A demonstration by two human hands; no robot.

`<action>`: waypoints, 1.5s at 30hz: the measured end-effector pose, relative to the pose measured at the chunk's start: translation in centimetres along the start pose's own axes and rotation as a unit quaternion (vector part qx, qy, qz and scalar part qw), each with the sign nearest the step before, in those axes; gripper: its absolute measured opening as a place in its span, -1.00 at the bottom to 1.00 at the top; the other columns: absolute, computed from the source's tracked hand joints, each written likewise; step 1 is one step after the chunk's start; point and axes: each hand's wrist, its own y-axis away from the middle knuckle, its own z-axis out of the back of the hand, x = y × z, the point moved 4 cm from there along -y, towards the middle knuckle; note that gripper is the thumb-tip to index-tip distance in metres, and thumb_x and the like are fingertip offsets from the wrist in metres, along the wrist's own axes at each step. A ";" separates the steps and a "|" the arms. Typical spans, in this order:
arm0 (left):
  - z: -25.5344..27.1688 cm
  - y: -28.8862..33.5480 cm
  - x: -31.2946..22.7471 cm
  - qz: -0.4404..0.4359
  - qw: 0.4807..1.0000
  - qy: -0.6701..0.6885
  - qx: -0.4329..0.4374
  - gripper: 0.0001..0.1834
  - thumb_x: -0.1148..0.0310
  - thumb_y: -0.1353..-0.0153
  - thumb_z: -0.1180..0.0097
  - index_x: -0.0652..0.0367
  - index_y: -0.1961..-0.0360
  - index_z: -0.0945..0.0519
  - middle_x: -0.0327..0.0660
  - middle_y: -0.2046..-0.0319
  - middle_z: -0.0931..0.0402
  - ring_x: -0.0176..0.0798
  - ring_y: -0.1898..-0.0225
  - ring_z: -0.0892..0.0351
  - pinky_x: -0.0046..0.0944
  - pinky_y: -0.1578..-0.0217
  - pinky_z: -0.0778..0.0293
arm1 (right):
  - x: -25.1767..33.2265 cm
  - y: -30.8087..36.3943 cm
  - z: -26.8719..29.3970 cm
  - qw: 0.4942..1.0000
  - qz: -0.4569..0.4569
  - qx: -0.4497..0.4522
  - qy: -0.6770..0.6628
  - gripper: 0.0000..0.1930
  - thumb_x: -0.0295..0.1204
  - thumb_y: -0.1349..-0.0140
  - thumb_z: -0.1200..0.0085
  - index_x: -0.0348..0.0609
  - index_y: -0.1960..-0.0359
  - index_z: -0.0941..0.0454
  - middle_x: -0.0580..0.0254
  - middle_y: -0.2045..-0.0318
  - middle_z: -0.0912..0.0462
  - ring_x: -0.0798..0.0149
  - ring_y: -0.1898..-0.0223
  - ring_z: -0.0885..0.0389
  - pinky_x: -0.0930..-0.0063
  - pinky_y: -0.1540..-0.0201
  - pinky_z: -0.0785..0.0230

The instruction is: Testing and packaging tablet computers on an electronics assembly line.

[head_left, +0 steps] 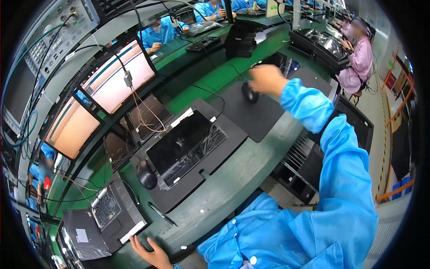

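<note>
My left hand [151, 253] is at the table's front edge, fingers stretched and apart. Its fingertips are beside the white-edged front corner of a black open device [117, 210] with a round fan pattern on it. My right hand [268, 80] is stretched far out to the right, over the back edge of a dark mat, next to a black computer mouse [249, 93]. Its fingers look bent and blurred, and I cannot make out anything in them. Between my hands a black glossy screen panel [186, 145] in partly wrinkled clear film lies on a dark foam board [224, 152].
A second black mouse [146, 175] stands left of the panel, and a dark pen [162, 214] lies near the front edge. Two lit monitors [117, 76] stand behind. Cables cross the green table [197, 201]. Black trays [354, 121] are at the right; co-workers sit opposite and far right.
</note>
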 end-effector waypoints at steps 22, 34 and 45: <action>-3.0 0.0 -16.1 0.124 0.476 0.766 0.414 0.05 -0.44 -0.37 0.29 0.34 -0.49 -0.12 0.09 -0.36 -0.31 0.04 -0.40 -0.29 0.13 -0.41 -0.17 | 9.5 15.7 13.1 0.763 0.545 -0.257 -0.234 -0.67 -0.61 -0.16 -0.17 -0.20 0.00 -0.61 -0.06 0.01 -0.70 -0.12 -0.05 -0.70 0.11 -0.04 -0.62; 7.0 7.7 1.7 0.364 0.527 0.760 -0.110 -0.59 0.56 -0.29 -0.07 0.32 -0.17 -0.52 0.01 -0.12 -0.59 0.02 -0.19 -0.56 0.07 -0.30 -0.40 | 48.5 12.5 -1.2 0.764 0.601 -0.080 -0.220 -0.77 -0.44 -0.14 -0.15 -0.16 0.15 -0.66 0.11 0.06 -0.63 0.03 -0.28 -0.42 0.02 -0.31 -0.23; 5.4 5.5 5.4 0.308 0.452 0.820 -0.171 -0.56 0.53 -0.33 -0.05 0.28 -0.25 -0.47 -0.05 -0.21 -0.54 0.00 -0.25 -0.51 0.08 -0.35 -0.33 | 47.6 15.4 4.8 0.657 0.555 0.077 -0.504 -0.82 -0.40 -0.34 -0.14 -0.15 0.09 -0.62 -0.01 0.21 -0.71 -0.10 0.10 -0.68 0.16 0.02 -0.51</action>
